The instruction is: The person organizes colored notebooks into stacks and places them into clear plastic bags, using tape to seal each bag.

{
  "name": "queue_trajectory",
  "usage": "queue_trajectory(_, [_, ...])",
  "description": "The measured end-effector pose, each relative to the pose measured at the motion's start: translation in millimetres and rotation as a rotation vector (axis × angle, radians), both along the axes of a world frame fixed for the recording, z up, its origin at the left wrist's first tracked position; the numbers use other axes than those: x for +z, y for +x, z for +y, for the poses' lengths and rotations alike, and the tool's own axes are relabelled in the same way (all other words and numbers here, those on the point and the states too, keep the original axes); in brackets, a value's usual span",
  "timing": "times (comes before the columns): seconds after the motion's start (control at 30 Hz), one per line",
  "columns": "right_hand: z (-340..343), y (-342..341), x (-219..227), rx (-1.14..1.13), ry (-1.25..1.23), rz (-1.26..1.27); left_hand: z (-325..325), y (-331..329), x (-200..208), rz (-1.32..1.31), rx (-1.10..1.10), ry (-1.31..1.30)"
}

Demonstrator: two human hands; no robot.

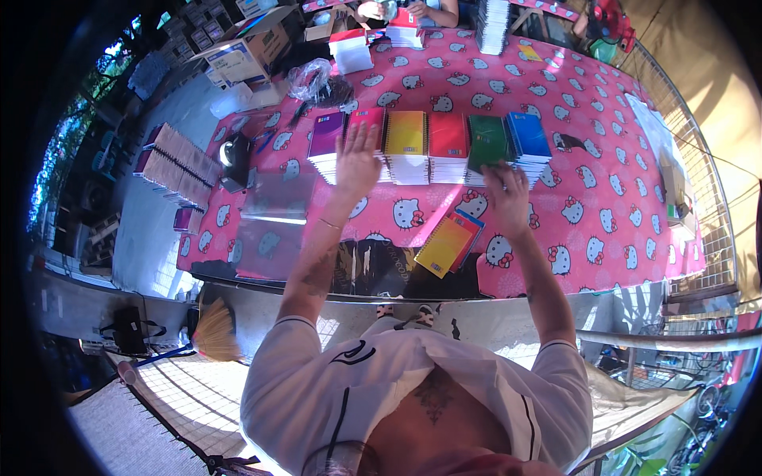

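Six stacks of spiral notebooks stand in a row: purple (325, 133), pinkish red, yellow (406, 133), red (448, 136), green and blue (528, 136). My left hand (359, 159) lies over the pinkish-red stack (375, 119), fingers stretched out, holding nothing. At the near edge of the green stack, the fingers of my right hand (506, 189) are bent onto the top green notebook (487, 139), which sits slightly nearer me than its neighbours. Closer to me lies a small fanned pile with a yellow notebook (440, 247) on top and red and blue ones under it.
The table has a pink cartoon-print cover (591, 226). At left are a clear plastic sheet (274, 206), a black device (235, 163) and tall notebook stacks (178, 159). Crumpled plastic (313, 83) and a cardboard box (250, 51) lie beyond. Another person's hands (417, 9) work across the table.
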State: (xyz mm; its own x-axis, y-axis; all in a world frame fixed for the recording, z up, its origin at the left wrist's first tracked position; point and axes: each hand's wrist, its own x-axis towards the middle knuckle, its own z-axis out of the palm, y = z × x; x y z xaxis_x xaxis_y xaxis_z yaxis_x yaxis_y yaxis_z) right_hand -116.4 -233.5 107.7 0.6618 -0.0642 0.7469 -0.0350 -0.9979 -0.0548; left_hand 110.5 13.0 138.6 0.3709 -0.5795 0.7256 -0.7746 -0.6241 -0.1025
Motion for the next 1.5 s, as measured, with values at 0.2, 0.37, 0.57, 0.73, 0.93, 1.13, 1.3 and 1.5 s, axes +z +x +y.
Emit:
queue_trajectory(0.2, [100, -69, -81, 0.325, 0.428, 0.311, 31, -46, 39, 0.270, -0.137, -0.110])
queue_trajectory(0.37, [13, -14, -18, -0.096, 0.302, 0.034, -10, -120, 66, 0.660, -0.177, 0.353])
queue_trajectory(0.57, [-111, -14, -2, -0.416, 0.066, 0.110, -89, -128, -37, 0.923, -0.352, 0.348])
queue_trajectory(0.73, [30, -50, 11, -0.067, 0.169, -0.060, -98, -47, -25, 0.174, -0.369, -0.027])
queue_trajectory(0.93, [116, -74, -80, 0.097, 0.440, 0.216, -62, -76, 2, 0.232, -0.592, -0.014])
queue_trajectory(1.13, [52, -62, -63, -0.107, 0.916, -0.115, 49, -136, -95, 0.372, -0.734, 0.462])
queue_trajectory(1.3, [54, -37, -59, 0.017, 0.824, -0.077, 24, -33, -37, 0.444, -0.370, -0.044])
queue_trajectory(1.5, [83, -33, -50, 0.084, 0.787, 0.024, 81, 128, -11, 0.939, 0.607, -0.082])
